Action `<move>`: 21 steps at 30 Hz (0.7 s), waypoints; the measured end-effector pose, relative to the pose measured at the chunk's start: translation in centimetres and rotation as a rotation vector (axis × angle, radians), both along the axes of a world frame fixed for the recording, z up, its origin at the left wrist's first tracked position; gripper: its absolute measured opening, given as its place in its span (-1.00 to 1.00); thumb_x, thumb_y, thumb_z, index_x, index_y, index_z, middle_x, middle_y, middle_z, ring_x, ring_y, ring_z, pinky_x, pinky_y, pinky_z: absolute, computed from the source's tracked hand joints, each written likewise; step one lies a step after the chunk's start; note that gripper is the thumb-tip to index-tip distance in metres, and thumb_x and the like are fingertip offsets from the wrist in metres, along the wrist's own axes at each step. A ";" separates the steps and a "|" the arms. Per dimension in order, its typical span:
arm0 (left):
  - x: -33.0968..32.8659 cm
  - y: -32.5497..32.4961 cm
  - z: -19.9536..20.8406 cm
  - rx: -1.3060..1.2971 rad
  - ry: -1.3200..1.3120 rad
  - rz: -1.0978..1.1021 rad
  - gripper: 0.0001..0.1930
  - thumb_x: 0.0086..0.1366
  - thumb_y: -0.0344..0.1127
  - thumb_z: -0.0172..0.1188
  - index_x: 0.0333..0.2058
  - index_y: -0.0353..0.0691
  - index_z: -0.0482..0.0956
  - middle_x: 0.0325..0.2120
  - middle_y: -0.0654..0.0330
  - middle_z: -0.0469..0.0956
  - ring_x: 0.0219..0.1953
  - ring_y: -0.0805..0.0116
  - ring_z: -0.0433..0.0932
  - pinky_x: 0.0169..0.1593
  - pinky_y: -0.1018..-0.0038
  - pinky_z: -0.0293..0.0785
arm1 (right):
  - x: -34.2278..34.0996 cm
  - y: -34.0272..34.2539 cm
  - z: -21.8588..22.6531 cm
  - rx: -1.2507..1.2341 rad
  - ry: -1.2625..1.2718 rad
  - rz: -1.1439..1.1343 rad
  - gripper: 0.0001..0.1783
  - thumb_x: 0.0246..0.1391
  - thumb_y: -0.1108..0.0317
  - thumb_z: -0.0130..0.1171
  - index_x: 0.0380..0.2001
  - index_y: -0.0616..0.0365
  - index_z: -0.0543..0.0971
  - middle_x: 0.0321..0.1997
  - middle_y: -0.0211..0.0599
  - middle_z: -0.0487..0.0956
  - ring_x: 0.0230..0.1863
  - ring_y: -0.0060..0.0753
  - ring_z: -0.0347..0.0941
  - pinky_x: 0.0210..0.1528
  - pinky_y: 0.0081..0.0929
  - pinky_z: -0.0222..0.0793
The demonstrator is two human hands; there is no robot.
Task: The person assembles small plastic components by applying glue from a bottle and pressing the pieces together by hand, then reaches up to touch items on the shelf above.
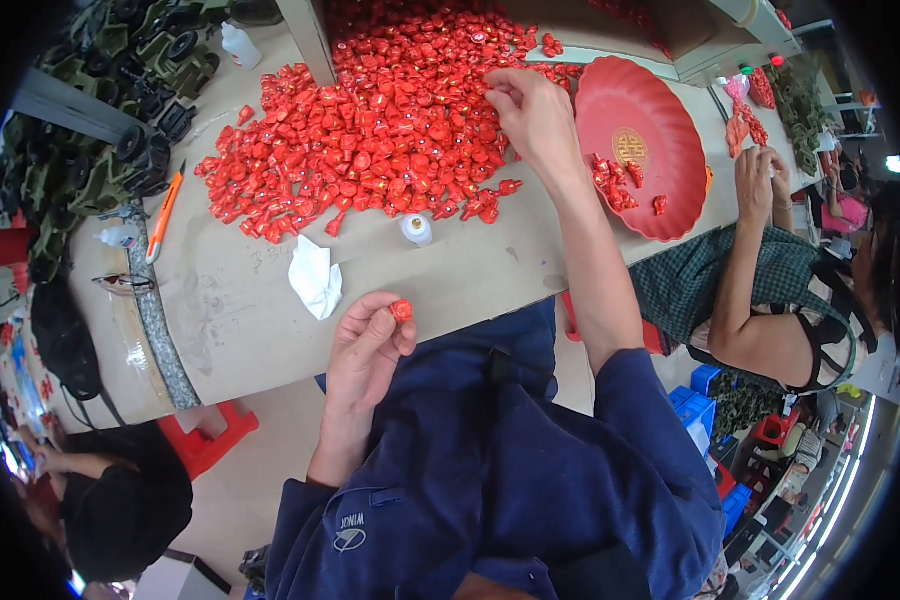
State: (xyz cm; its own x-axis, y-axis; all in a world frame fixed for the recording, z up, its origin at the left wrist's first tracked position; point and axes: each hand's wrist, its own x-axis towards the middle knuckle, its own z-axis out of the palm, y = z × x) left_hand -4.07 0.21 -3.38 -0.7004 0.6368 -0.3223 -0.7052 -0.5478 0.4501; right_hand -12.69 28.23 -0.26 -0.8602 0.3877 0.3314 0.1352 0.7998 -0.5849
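A large heap of small glossy red toy pieces covers the far middle of the table. My left hand is closed near the table's front edge, pinching a single red toy piece between thumb and fingers. At the right side of the heap, my right hand reaches in with its fingers curled; whatever they hold, if anything, does not show. Right of that hand stands a red scalloped tray with several red pieces in it. A small white bottle and a crumpled white tissue lie between the heap and me.
An orange utility knife lies at the left, near dark green toy vehicles. Another white bottle stands behind it. A co-worker sits close on my right, another person at left. A red stool stands below.
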 end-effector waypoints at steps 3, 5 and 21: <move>0.0 0.1 0.2 0.004 0.005 -0.014 -0.83 0.23 -0.39 0.01 -0.22 -0.30 0.44 -0.43 0.15 0.49 -0.46 0.44 0.46 -0.44 0.61 0.39 | -1.5 0.9 -1.5 0.212 0.063 0.016 -0.80 -0.10 0.40 0.12 -0.34 0.21 0.54 -0.48 -0.14 0.52 -0.46 -0.31 0.46 -0.37 -0.46 0.35; 0.0 0.1 0.1 0.002 0.008 -0.013 -0.82 0.22 -0.38 0.02 -0.22 -0.30 0.44 -0.44 0.15 0.49 -0.46 0.45 0.46 -0.44 0.61 0.39 | -1.5 0.8 -1.8 0.318 0.093 0.032 -0.81 -0.10 0.40 0.12 -0.36 0.21 0.54 -0.51 -0.15 0.51 -0.48 -0.32 0.45 -0.39 -0.46 0.35; 0.8 1.9 0.4 0.005 0.019 -0.112 -0.81 0.22 -0.39 0.02 -0.20 -0.30 0.43 -0.43 0.18 0.49 -0.45 0.48 0.46 -0.41 0.61 0.39 | 13.7 -5.1 -0.6 -1.370 -0.154 0.410 -0.71 -0.12 0.56 0.19 -0.24 0.27 0.48 -0.51 -0.38 0.49 -0.64 -0.75 0.27 -0.63 -0.78 0.16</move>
